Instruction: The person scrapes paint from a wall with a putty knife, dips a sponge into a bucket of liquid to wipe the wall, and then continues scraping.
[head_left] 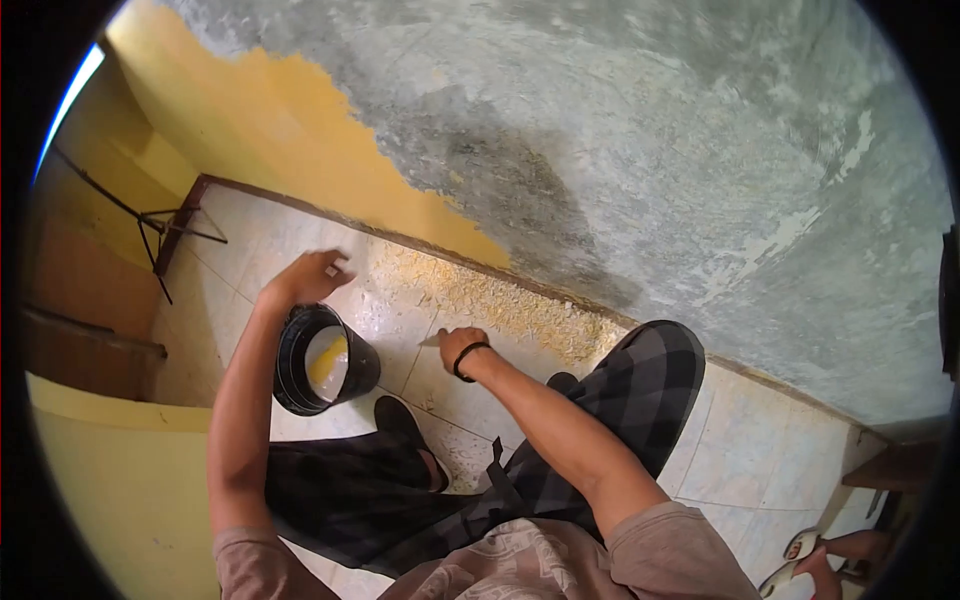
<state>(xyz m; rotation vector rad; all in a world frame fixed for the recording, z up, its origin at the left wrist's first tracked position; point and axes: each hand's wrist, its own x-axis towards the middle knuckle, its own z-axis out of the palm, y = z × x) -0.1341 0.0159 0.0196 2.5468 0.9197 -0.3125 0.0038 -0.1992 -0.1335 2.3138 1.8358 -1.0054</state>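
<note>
My left hand (308, 276) hovers above the floor just beyond a black bucket (364, 365). Its fingers are loosely bent and apart, slightly blurred, and I see nothing held in them. Inside the bucket is a pale bag or lining with something yellow (328, 358) on it. My right hand (463, 343), with a black band at the wrist, is closed around what looks like a putty knife (430, 340). Only a small part of its flat blade shows; the handle is hidden in my fist. Yellowish paint flakes (520, 315) lie on the tiles beyond this hand.
The wall has yellow paint (290, 120) on the left and bare grey plaster (640, 150) on the right. A thin-legged black stand (160, 220) is at the left corner. Another person's feet (815, 560) show at lower right, near a brown wooden piece (890, 466).
</note>
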